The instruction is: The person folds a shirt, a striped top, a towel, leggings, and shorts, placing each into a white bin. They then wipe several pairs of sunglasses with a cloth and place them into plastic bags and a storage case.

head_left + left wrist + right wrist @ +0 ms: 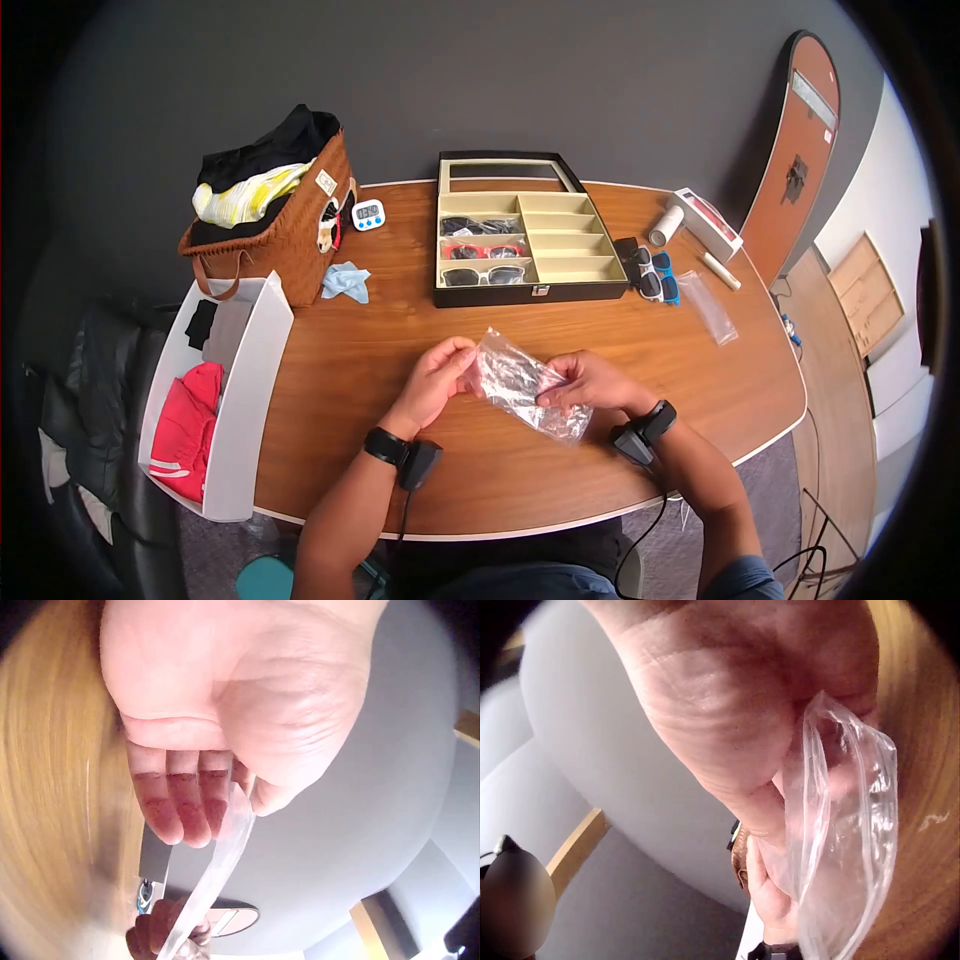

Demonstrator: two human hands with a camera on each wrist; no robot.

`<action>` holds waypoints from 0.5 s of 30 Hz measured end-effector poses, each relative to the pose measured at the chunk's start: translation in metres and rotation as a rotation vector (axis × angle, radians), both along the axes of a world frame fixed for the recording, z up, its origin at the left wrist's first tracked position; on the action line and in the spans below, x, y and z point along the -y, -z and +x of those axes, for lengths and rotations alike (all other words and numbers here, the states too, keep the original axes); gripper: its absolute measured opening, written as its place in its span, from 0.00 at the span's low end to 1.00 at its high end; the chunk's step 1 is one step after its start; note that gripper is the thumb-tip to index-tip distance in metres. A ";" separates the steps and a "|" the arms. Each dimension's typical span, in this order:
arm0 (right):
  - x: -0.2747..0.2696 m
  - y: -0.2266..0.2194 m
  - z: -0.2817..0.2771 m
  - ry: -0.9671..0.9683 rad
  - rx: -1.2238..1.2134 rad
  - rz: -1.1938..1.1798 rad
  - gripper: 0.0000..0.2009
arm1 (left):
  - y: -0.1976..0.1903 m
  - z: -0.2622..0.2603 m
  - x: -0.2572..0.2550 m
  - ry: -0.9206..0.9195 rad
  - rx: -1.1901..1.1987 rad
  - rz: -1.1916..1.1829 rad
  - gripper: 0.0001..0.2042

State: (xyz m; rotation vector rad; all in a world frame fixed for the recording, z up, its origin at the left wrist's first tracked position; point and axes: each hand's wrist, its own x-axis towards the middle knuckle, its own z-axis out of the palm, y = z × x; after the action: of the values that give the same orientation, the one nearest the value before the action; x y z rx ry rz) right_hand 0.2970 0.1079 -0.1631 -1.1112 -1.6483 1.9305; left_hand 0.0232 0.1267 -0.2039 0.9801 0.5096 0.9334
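Note:
A clear, crinkled plastic bag [515, 385] is stretched between both hands above the near middle of the wooden table. My left hand [435, 380] pinches its left end between thumb and index finger; in the left wrist view the other fingers [180, 817] extend beside it. With thumb and fingers, my right hand [595, 385] grips the bag near its right end. The right wrist view shows the bag's open mouth [844, 817] with a seal line along its edge. Beyond the hands stands a black display case [590, 291] with cream compartments, its lid raised.
Dark, red [466, 253] and white sunglasses [483, 276] fill compartments at the case's left. White and blue sunglasses [668, 282] and a clear sleeve [710, 308] lie to its right, near a white box [708, 225]. Leftward are a timer [369, 214], blue cloth [346, 282], clothes basket [310, 240] and white bin [255, 400].

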 end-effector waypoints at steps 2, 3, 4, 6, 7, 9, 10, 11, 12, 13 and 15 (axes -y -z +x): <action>0.004 -0.007 -0.003 -0.024 0.054 0.021 0.07 | -0.003 0.006 0.000 -0.017 -0.027 0.000 0.08; 0.007 -0.007 -0.005 -0.052 0.100 0.037 0.07 | -0.002 0.009 0.001 -0.005 -0.122 0.056 0.09; 0.007 -0.002 -0.006 -0.078 0.128 0.110 0.09 | 0.000 0.010 0.001 0.005 -0.217 0.111 0.09; 0.010 0.012 -0.004 -0.076 0.072 0.115 0.12 | 0.006 0.010 0.001 -0.042 -0.249 0.144 0.09; 0.011 0.015 -0.003 -0.076 0.018 0.121 0.16 | 0.007 0.009 0.001 -0.091 -0.279 0.178 0.09; 0.018 0.003 0.004 -0.043 0.047 0.088 0.20 | 0.004 0.010 0.002 -0.162 -0.294 0.189 0.10; 0.020 -0.002 0.007 -0.010 0.076 0.054 0.23 | 0.003 0.010 0.003 -0.231 -0.309 0.197 0.10; 0.022 0.000 0.011 -0.011 0.078 0.052 0.23 | 0.004 0.010 0.003 -0.232 -0.308 0.196 0.10; 0.026 0.002 0.014 0.111 -0.033 0.099 0.25 | 0.005 0.010 0.002 -0.260 -0.318 0.203 0.10; 0.029 0.001 0.015 0.236 -0.144 0.146 0.27 | 0.006 0.011 0.001 -0.286 -0.328 0.212 0.10; 0.037 -0.001 0.014 0.291 -0.125 0.229 0.25 | 0.007 0.012 0.001 -0.270 -0.307 0.192 0.10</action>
State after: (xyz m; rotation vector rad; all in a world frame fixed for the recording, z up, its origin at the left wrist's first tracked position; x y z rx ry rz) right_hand 0.3110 0.0707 -0.1625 -1.0506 -1.5027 1.5538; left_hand 0.0348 0.1257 -0.2108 1.2596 0.8376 1.0935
